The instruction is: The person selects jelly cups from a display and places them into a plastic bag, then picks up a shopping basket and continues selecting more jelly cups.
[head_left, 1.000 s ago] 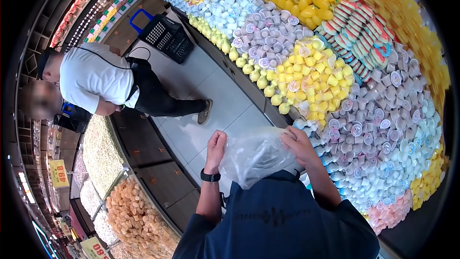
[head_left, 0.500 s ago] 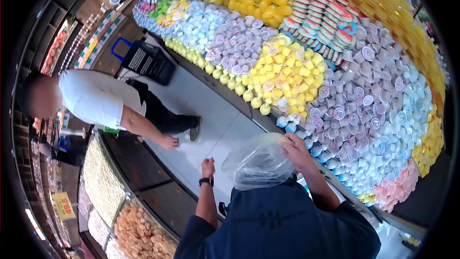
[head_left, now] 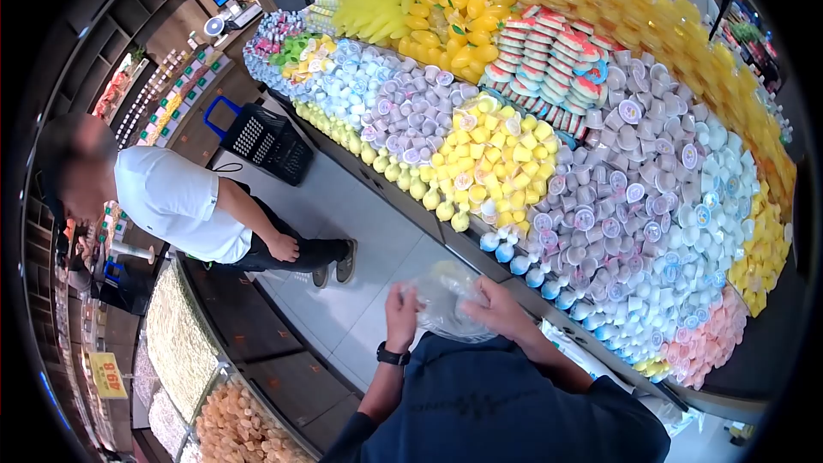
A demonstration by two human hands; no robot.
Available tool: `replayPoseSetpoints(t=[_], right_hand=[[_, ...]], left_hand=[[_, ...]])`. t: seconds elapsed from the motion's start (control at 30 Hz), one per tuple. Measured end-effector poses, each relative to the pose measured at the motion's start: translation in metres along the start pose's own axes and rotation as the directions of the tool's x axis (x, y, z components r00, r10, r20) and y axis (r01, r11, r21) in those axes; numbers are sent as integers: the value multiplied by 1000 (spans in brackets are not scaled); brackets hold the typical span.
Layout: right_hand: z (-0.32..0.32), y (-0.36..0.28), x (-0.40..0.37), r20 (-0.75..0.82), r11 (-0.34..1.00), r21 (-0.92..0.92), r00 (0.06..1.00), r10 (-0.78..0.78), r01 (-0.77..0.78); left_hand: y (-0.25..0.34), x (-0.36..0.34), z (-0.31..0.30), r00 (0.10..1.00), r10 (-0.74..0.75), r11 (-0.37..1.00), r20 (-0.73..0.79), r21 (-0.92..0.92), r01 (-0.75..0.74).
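A thin clear plastic bag is held in front of my chest, crumpled and see-through. My left hand, with a black watch on the wrist, is closed at the bag's left edge. On the other side, my right hand grips the bag with bent fingers. Both hands are over the floor, short of the sloped candy display. Nearest to them on the display are blue-and-white small packs along its front edge, with yellow jelly cups and lilac jelly cups behind.
A person in a white shirt stands in the aisle at left. Beyond them, a black shopping basket with a blue handle is on the floor. At lower left, bins hold white pieces and orange-brown pieces, beside a yellow price sign.
My left hand has come up and right to the bag, which was held by my right hand alone. The bag is bunched smaller. The person's arm has drawn back toward their body.
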State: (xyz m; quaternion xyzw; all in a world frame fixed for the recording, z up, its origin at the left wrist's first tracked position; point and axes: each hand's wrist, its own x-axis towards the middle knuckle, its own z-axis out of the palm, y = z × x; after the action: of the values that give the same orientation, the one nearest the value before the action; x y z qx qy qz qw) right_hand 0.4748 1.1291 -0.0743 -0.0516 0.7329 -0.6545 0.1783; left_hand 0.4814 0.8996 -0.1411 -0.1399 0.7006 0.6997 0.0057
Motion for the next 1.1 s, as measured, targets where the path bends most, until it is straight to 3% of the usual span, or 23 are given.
replayPoseSetpoints(t=[0.03,0.1,0.13,0.23,0.3,0.33,0.37,0.4,0.43,0.5,0.53,0.63,0.7,0.8,0.83,0.9,0.97,1.03,1.1], right_hand=[[-2,2,1,9,1000,-3,1000,-8,8],[-5,5,3,102,985,-143,991,-85,99],[-6,9,5,111,984,-144,990,-88,104],[-6,24,13,216,946,-303,975,-46,111],[1,44,21,-54,924,-374,993,-105,77],[3,51,27,-29,916,-393,994,-104,85],[5,59,34,-132,966,-258,991,-7,-27],[7,65,43,-219,985,-109,970,106,-133],[11,70,54,-195,981,-135,975,109,-137],[27,74,77,-275,979,199,956,97,-42],[34,22,82,-107,948,318,992,63,-26],[58,-5,119,46,986,165,998,30,-37],[78,-14,145,115,991,71,987,109,-117],[117,4,197,176,988,-39,975,-137,146],[127,10,217,187,988,-51,973,-135,147],[146,10,248,115,990,-82,988,-102,112],[172,-3,281,78,994,27,991,-108,106],[192,-13,312,9,981,96,985,-172,171],[213,-15,339,38,980,84,983,-182,178]], left_hand=[[-2,-2,-6,1000,7,1000,-10,-2,-8],[12,-11,-13,964,-167,889,-209,-454,55],[22,-15,-15,946,-181,838,-268,-546,5],[37,-26,-23,942,-206,795,-266,-607,2],[49,-28,-23,957,-175,746,-233,-666,-25],[55,-29,-24,982,-149,761,-118,-648,38],[56,-28,-24,992,-124,777,-4,-622,95],[54,-27,-23,990,-126,799,56,-587,135],[52,-25,-23,991,-133,784,33,-608,125],[49,-17,-25,976,-90,958,199,-251,139],[41,-12,-29,970,-73,985,232,-137,107],[37,7,-40,956,-76,989,284,-99,109],[37,26,-60,957,-76,990,281,-91,106],[52,60,-91,960,-61,992,272,-90,89],[56,69,-101,962,-60,991,265,-99,89],[59,85,-123,958,-43,995,284,-75,67],[67,98,-146,953,-22,999,304,-31,33],[83,102,-162,963,19,993,269,-115,13],[77,110,-178,971,4,992,238,-127,27]])
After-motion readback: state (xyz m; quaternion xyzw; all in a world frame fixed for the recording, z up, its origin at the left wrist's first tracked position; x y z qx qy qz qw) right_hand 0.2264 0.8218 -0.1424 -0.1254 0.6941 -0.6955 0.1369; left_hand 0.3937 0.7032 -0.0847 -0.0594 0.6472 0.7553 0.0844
